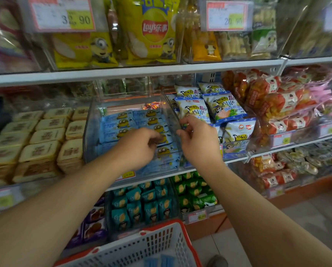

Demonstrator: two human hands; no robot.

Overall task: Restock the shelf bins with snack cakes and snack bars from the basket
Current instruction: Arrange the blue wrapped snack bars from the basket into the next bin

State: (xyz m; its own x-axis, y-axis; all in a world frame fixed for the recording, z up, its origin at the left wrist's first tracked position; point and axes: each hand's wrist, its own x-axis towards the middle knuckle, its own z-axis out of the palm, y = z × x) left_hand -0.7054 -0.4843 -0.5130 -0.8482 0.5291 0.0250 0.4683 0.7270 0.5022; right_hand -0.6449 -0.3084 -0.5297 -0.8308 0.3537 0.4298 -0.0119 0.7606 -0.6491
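Both my hands are at the clear bin [131, 105] on the middle shelf. My left hand [140, 146] is over the right front corner of the blue snack bars [121, 125], fingers curled onto the top pack; bars lie long axis left-to-right. My right hand [198, 138] pinches the bin's right wall. Basket [142, 247] below me, blue packs left inside. The left hand is nearer the stack.

View: single head camera | Position: close before shelf [161, 69] | Facing: forward, downward | Coverage: shelf front edges, basket [142, 247] rim below
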